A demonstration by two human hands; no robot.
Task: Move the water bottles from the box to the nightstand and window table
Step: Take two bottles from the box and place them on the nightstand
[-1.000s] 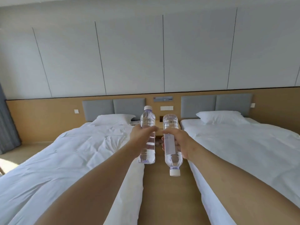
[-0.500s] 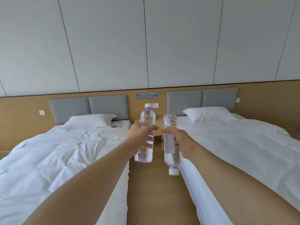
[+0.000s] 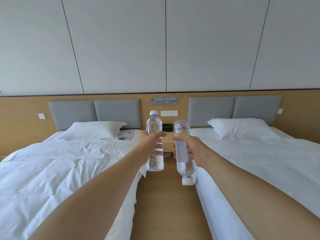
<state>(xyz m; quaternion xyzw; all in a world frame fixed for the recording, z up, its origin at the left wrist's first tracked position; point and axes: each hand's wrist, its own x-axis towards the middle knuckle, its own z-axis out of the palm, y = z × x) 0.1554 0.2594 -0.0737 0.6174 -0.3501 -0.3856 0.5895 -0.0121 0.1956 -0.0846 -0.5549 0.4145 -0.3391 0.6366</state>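
Note:
My left hand (image 3: 149,142) grips a clear water bottle (image 3: 154,158) around its middle, upright with the white cap on top. My right hand (image 3: 192,149) grips a second clear water bottle (image 3: 182,153), turned upside down so its white cap points at the floor. Both bottles are held out in front of me over the aisle between two beds. Behind them, at the aisle's far end, the light wooden nightstand (image 3: 168,143) stands against the wall, mostly hidden by the bottles and hands.
A white bed (image 3: 69,163) lies at the left and another white bed (image 3: 259,160) at the right, each with a pillow. A wooden floor aisle (image 3: 164,205) runs between them. A black box (image 3: 167,127) sits on the nightstand. Papers (image 3: 126,134) lie beside the left pillow.
The beds and nightstand have come closer and the view has swung right, centring the aisle. Both hands still hold their bottles the same way.

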